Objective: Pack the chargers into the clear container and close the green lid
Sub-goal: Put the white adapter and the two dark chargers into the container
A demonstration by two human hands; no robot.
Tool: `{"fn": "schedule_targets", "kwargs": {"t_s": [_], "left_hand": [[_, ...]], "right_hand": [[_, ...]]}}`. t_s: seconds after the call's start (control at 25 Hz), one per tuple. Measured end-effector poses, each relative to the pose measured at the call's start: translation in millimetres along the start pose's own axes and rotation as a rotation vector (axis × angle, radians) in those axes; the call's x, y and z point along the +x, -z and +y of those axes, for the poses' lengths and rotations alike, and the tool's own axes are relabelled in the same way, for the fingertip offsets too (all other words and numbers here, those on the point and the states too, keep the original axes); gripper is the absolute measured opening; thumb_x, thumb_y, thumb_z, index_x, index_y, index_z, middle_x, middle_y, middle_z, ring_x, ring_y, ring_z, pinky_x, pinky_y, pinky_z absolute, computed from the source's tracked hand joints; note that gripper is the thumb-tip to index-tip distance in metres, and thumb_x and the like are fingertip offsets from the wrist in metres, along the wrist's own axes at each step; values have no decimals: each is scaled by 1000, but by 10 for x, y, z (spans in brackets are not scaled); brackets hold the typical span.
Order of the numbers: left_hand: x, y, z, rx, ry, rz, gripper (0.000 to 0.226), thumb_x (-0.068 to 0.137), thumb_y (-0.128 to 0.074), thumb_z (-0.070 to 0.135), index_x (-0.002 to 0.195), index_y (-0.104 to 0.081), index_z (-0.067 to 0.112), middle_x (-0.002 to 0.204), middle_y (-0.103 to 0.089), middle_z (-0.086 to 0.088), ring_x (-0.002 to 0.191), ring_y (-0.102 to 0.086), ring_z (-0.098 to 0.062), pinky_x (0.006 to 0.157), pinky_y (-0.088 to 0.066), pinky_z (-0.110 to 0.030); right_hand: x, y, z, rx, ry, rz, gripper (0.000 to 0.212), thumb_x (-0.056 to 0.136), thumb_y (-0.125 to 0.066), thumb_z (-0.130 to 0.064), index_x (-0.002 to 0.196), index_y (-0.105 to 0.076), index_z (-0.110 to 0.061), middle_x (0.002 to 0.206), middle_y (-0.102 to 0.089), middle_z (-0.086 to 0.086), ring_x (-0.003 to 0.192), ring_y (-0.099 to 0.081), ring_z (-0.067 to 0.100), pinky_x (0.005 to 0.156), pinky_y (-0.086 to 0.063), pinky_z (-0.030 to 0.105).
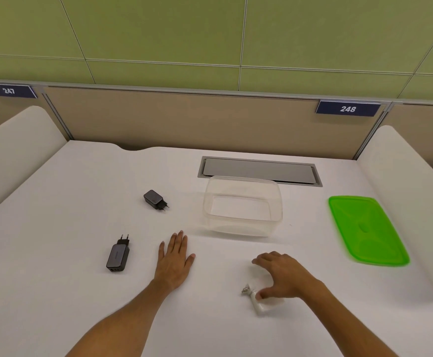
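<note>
A clear empty container stands open in the middle of the white desk. Its green lid lies flat to the right, apart from it. Two black chargers lie on the left: a small one farther back and a larger one nearer me. A white charger lies near the front. My right hand arches over it, thumb touching its side, fingers spread and not closed around it. My left hand rests flat on the desk between the larger black charger and the container, holding nothing.
A grey cable hatch is set into the desk just behind the container. Beige partitions with number plates 247 and 248 close off the back. White curved dividers border the desk on both sides.
</note>
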State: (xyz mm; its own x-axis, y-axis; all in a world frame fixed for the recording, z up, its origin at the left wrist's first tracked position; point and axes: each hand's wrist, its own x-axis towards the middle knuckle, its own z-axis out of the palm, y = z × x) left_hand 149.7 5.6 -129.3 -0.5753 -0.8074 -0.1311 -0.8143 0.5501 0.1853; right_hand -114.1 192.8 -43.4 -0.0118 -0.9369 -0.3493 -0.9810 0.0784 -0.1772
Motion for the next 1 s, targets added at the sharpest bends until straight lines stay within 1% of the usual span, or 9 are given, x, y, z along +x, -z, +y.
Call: {"fn": "schedule_targets", "kwargs": {"t_s": [0.12,0.24,0.36,0.52,0.68,0.8,0.88,1.0], "left_hand": [[-9,-1,8,14,1,12,63,99,-23,45,151,-6,14,161,3,-1,147,6,-17,118,4,-45],[-16,-11,-3,12,0,31,62,99,-25,45,151,-8,15,161,1,0,147,5,-16,118,4,-44],[-21,-22,-12,-4,-2,51,62,99,-27,46,151,-11,16,161,-2,1,147,3,-14,119,4,-43],[-18,-23,-18,-13,-3,65,63,98,-28,47,151,-12,17,161,-4,2,147,2,-13,119,4,-42],[-19,-24,-26,-28,6,73,63,97,-29,48,150,-14,19,161,-5,4,147,2,-11,119,4,-41],[-23,-23,-23,-34,5,85,63,96,-30,49,150,-15,19,161,-7,4,147,0,-11,119,3,-41],[-27,-21,-21,-51,-2,94,63,96,-31,48,150,-17,19,161,-9,3,147,-1,-12,119,3,-41],[-33,-17,-27,-69,-4,107,63,96,-33,48,150,-19,18,160,-11,3,147,-2,-12,120,3,-41]], "right_hand": [[-25,-96,-3,8,26,-76,108,51,-63,-76,144,-31,-32,147,-39,-10,131,-39,13,106,-34,32],[-45,-175,-30,4,57,-111,109,49,-70,-70,143,-29,-34,146,-36,-10,130,-39,13,106,-33,33],[-67,-207,-58,-17,90,-108,104,50,-72,-64,141,-32,-34,139,-38,-11,123,-44,13,103,-35,31],[-78,-197,-87,-68,114,-89,90,55,-70,-54,136,-38,-32,125,-45,-9,110,-50,15,96,-38,29],[-15,-119,-149,-117,134,-102,84,55,-68,-50,132,-41,-29,119,-49,-6,102,-53,17,93,-38,29],[88,71,-199,-96,140,-53,85,55,-67,-53,132,-42,-29,119,-50,-7,104,-53,17,95,-37,29],[192,308,-235,-90,154,26,86,55,-66,-56,133,-43,-29,120,-51,-7,105,-53,17,96,-38,31],[395,727,-291,-83,159,173,83,53,-66,-57,128,-46,-29,115,-54,-6,99,-56,18,91,-41,32]]}}
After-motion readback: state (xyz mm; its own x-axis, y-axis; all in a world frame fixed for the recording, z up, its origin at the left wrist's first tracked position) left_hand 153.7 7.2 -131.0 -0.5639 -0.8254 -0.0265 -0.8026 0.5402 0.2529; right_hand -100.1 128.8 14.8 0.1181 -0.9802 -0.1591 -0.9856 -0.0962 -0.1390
